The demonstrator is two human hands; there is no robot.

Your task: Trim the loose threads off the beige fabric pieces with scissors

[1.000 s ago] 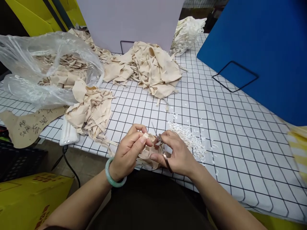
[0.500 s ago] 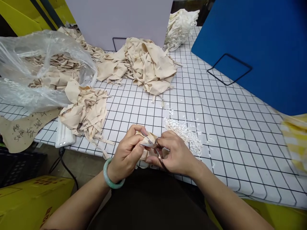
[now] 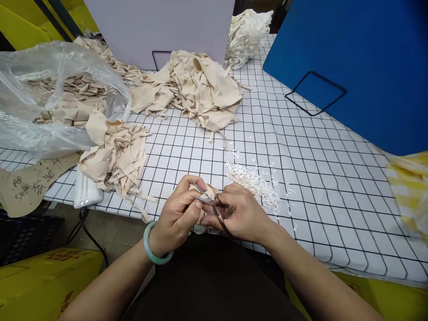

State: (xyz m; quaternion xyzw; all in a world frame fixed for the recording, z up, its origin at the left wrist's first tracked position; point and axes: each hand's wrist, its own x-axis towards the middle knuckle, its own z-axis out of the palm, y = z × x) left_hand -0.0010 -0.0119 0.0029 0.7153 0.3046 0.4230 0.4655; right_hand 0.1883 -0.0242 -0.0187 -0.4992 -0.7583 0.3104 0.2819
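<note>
Small scissors (image 3: 218, 208) are in my right hand (image 3: 245, 213), blades pointing left and spread apart. Their tips reach over the fingers of my left hand (image 3: 180, 214), which is closed on a beige fabric piece (image 3: 210, 191). Part of this fabric hangs beneath both hands, mostly hidden by them. A green bangle (image 3: 150, 249) circles my left wrist. Just beyond my right hand lies a scatter of small white clippings (image 3: 257, 185) on the checked tablecloth (image 3: 187, 151).
Beige fabric piles lie at the left (image 3: 115, 151) and at the back (image 3: 207, 89), beside a clear plastic bag (image 3: 63, 133). A white power bank (image 3: 87, 191) with a cable sits at the table edge. A blue panel (image 3: 361, 67) and a pale panel (image 3: 163, 26) stand behind.
The scissor blades are spread wider and more exposed above the left fingers. Both hands stay almost in place, while the view has shifted slightly.
</note>
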